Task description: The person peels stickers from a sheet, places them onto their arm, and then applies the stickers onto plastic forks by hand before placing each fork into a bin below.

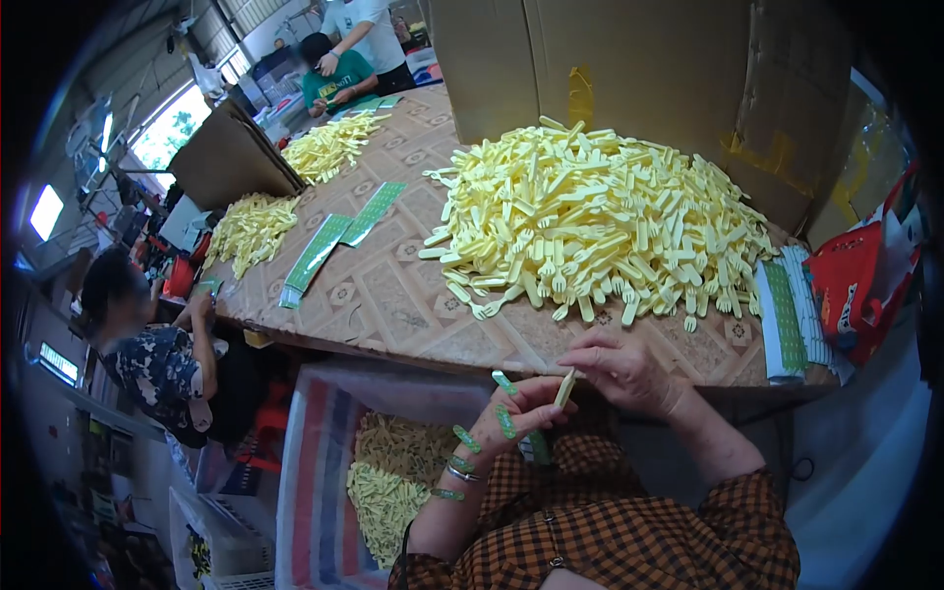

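My left hand (521, 413) is closed in front of my body, just off the table's near edge. Between its thumb and fingers stands a small pale-yellow plastic fork (564, 389), probably folded. Green printed sticker strips (505, 421) cling to that hand's fingers, back and wrist. Close by, my right hand (624, 372) has its thumb and fingertips pinched together at the upper end of the fork; what they grip is too small to make out. Beyond both hands, a big heap of the same yellow forks (600, 216) lies on the table (413, 295).
Green sticker sheets (329, 241) lie left of the heap, more sheets (782, 315) at right beside a red bag (865, 285). A large carton (649, 69) stands behind. Below, a striped sack (315, 472) holds forks. Other people (157, 344) sit and stand around the table.
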